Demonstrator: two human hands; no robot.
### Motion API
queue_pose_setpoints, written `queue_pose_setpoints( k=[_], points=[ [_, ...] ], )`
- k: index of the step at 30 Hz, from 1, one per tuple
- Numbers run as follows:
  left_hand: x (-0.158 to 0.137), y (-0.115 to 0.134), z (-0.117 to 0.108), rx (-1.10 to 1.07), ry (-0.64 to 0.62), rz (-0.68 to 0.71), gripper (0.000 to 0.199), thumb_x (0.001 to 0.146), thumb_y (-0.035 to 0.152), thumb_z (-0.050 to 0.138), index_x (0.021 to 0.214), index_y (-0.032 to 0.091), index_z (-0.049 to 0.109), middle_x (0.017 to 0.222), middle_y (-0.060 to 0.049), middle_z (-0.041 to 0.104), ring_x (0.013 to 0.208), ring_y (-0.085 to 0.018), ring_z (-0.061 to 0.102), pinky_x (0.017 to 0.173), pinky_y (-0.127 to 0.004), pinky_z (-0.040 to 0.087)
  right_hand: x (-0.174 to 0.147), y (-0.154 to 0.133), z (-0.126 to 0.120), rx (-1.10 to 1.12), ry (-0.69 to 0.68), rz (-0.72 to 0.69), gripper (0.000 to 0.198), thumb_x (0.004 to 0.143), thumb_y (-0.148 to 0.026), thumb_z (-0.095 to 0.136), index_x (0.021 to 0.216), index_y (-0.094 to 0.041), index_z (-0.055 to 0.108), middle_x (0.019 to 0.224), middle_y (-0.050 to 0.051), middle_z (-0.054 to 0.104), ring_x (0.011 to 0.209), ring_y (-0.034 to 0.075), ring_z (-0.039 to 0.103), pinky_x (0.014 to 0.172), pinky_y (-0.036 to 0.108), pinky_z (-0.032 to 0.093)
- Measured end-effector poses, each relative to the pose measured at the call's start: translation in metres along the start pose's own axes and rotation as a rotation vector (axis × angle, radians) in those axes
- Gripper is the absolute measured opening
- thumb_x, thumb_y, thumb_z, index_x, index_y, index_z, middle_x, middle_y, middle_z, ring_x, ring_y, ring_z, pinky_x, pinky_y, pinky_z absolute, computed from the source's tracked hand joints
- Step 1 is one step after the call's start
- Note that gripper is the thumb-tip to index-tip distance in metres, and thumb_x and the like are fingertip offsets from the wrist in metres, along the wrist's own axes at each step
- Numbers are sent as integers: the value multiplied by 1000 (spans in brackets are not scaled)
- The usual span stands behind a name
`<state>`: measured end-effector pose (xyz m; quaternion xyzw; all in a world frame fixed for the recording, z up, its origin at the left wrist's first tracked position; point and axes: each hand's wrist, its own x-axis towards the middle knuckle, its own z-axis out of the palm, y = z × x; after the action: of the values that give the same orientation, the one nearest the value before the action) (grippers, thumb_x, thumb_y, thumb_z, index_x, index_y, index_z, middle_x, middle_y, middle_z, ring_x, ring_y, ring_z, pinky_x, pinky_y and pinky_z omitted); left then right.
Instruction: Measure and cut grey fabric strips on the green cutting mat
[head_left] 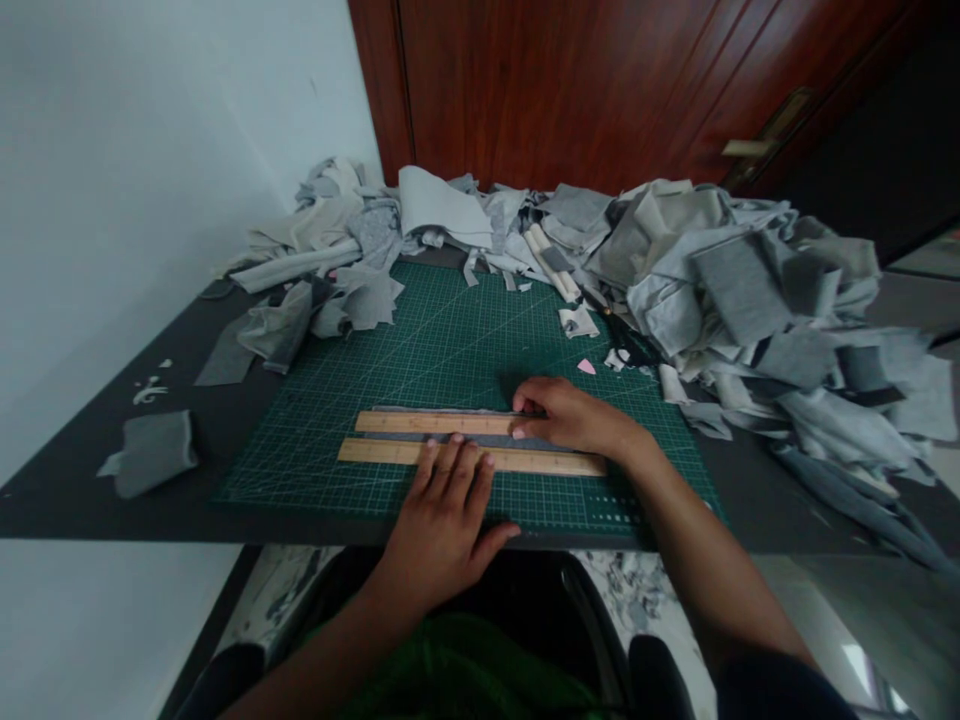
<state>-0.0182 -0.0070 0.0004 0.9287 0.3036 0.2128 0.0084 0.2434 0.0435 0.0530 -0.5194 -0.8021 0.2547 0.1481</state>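
Two wooden rulers lie roughly parallel on a green cutting mat (pixel 315 420). A strip of grey fabric (pixel 491 440) shows between them, and a thin edge of cloth peeks out past the farther ruler. My left hand (pixel 442 520) rests flat, fingers spread, with its fingertips on the nearer ruler (pixel 551 462). Around the right end of the farther ruler (pixel 427 423), my right hand (pixel 570 415) is closed, thumb on the near side and curled fingers on the far side. Its palm hides that ruler's end.
Heaps of grey and white fabric scraps (pixel 739 280) line the back and right of the dark table (pixel 225 450). Black-handled scissors (pixel 630 340) lie by the right heap. A pink scrap (pixel 586 367) sits on the mat, and a folded grey piece (pixel 156 452) lies far left.
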Motion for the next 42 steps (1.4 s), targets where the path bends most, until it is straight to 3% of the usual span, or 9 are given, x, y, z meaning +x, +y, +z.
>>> queue_pose_setpoints(
  k=[11, 18, 37, 42],
  points=[
    [-3, 4, -6, 22, -93, -9, 73, 98, 67, 49, 138, 6, 57, 147, -22, 56, 146, -42, 42, 123, -63, 26, -3, 2, 5, 72, -16, 49, 11, 92, -30, 66, 95, -20, 67, 87, 3, 65, 78, 19, 60, 68, 29, 41],
    [-1, 3, -11, -38, -181, -11, 75, 99, 66, 46, 144, 6, 51, 154, -23, 48, 152, -42, 30, 125, -63, 22, -3, 6, 7, 86, -40, 71, 12, 93, -32, 64, 91, -20, 64, 82, 1, 63, 72, 17, 58, 64, 28, 40],
    [-2, 6, -10, -5, -160, -9, 73, 99, 66, 46, 140, 6, 54, 150, -25, 50, 151, -43, 33, 127, -62, 17, -4, 1, 7, 66, -10, 59, 22, 98, -36, 57, 85, -20, 63, 79, 3, 63, 71, 19, 58, 65, 30, 40],
    [-3, 6, -9, 17, -195, -9, 75, 99, 67, 44, 144, 7, 50, 153, -23, 48, 153, -43, 29, 127, -62, 15, 0, 4, 11, 10, 26, 38, 23, 100, -27, 48, 83, -20, 61, 80, 5, 65, 73, 20, 60, 69, 31, 41]
  ],
)
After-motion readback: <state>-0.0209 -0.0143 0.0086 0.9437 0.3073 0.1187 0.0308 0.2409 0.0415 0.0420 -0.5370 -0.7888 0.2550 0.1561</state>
